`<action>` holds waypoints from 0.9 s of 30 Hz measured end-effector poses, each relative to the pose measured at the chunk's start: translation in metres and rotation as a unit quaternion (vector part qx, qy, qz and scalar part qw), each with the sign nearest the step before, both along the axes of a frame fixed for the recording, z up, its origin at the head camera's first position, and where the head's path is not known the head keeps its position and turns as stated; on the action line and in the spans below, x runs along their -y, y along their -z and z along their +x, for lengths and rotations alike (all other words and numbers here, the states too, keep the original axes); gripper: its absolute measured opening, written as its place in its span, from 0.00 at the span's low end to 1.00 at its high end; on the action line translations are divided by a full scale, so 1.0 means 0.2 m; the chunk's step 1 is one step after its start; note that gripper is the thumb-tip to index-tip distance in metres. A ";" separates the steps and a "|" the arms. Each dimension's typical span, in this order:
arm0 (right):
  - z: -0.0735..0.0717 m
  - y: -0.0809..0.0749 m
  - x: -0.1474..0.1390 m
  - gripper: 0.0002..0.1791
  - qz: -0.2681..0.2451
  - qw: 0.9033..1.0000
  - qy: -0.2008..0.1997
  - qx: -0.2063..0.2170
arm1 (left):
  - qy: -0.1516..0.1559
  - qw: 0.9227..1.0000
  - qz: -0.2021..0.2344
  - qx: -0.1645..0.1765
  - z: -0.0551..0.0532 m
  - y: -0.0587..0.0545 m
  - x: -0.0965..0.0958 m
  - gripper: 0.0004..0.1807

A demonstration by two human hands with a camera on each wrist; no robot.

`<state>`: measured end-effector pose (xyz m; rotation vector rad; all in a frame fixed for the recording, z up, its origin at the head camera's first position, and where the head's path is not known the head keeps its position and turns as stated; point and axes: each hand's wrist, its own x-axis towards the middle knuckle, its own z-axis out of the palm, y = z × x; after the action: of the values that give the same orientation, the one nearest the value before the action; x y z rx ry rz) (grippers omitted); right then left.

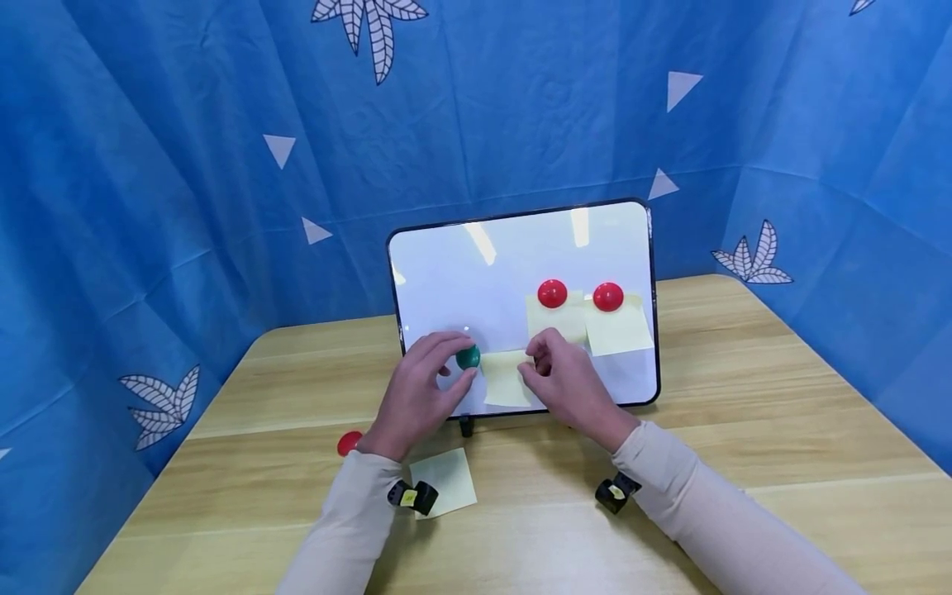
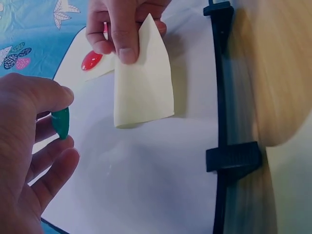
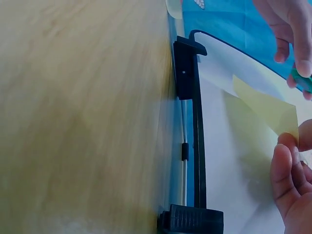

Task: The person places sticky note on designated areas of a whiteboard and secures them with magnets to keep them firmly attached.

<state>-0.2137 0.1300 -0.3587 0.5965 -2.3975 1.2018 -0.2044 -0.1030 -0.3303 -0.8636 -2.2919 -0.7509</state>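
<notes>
My left hand [image 1: 424, 384] pinches a round green magnet [image 1: 468, 357] between thumb and fingertips, in front of the lower left of the whiteboard [image 1: 446, 281]. To its right, my right hand [image 1: 568, 380] pinches a pale yellow sticky note [image 2: 144, 92] by its edge. That note stands out from the board and bends, casting a shadow on it in the right wrist view. Two more yellow notes, a left one [image 1: 546, 326] and a right one [image 1: 621, 330], hang on the board's right half, each with a red magnet, one [image 1: 552, 293] and another [image 1: 608, 297], at its top.
On the wooden table [image 1: 297, 487] another yellow note [image 1: 449, 479] lies below the board, beside my left wrist. A red magnet [image 1: 349, 443] lies left of that wrist. Black feet [image 2: 234, 157] support the board's lower edge. A blue patterned curtain [image 1: 506, 107] hangs behind.
</notes>
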 end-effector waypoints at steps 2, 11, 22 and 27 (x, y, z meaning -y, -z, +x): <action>0.00 0.00 0.00 0.10 0.003 1.000 0.000 -0.007 | 0.000 1.000 0.003 0.003 0.00 0.00 -0.01 0.26; 0.00 0.01 0.00 0.06 0.001 0.999 -0.013 -0.043 | 0.008 1.000 0.004 0.012 -0.03 -0.01 -0.05 0.24; 0.00 0.01 -0.01 0.05 -0.024 0.999 -0.023 -0.040 | 0.009 0.999 0.027 0.028 -0.07 -0.04 -0.12 0.21; 0.00 0.01 -0.01 0.06 -0.027 0.999 -0.028 -0.037 | 0.009 0.999 0.030 0.032 -0.08 -0.03 -0.15 0.21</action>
<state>-0.2143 0.1311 -0.3612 0.6829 -2.2931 1.2407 -0.2212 -0.0737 -0.3233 -0.8462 -2.3070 -0.8631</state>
